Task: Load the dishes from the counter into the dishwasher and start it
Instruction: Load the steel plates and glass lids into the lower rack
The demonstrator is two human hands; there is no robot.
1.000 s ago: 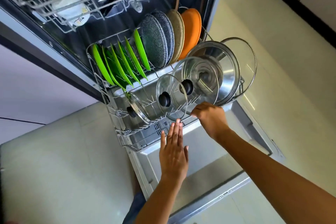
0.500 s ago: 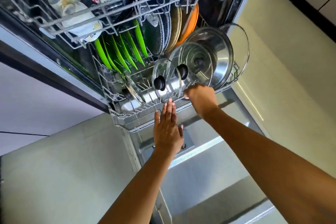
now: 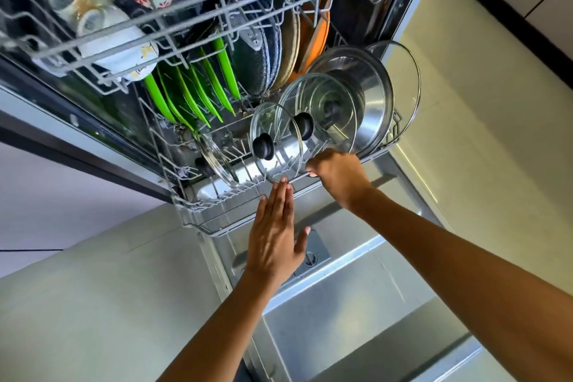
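Since the earlier frame the lower rack is seen pushed farther into the dishwasher, so the green plates and dark plates now sit mostly under the upper rack. The right hand is curled round the rack's near front wire, just below the glass lids, beside the steel lid. The left hand is held flat, fingers straight and together, fingertips touching the same wire, above the lowered door.
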